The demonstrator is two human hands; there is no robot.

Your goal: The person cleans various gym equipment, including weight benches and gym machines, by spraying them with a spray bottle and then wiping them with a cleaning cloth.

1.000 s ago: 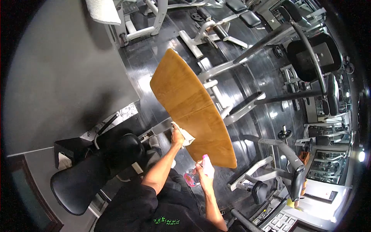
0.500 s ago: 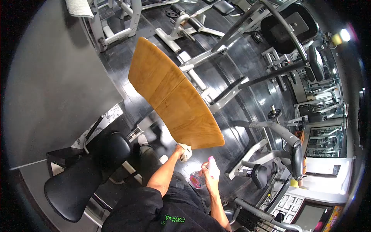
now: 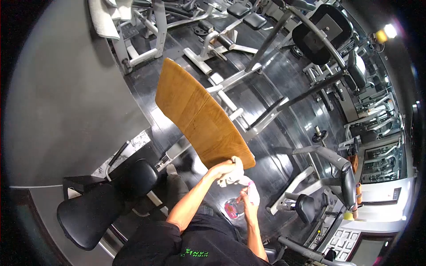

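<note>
A curved wooden board [image 3: 202, 117] with a brown grain stretches out in front of me. At its near end, my left hand [image 3: 223, 169] is closed around a pale cloth [image 3: 231, 177], with the cloth against or just over the board's edge; exact contact is hard to tell. Lower and to the right, my right hand [image 3: 249, 203] grips a spray bottle [image 3: 234, 208]. The bottle has a clear body, with pink showing in it, and a white and pink spray head near the cloth.
To my left are a black padded seat [image 3: 88, 219] and a grey wall panel [image 3: 66, 102]. Gym machines with grey frames surround the board, including a padded one [image 3: 306, 208] on the right. A white towel [image 3: 103, 20] hangs at the upper left. Dark flooring [image 3: 284, 128] lies beyond the board.
My left hand has moved up and right with the cloth, along the board's near end and closer to the bottle. My right hand has shifted slightly right and down. The view has shifted a little.
</note>
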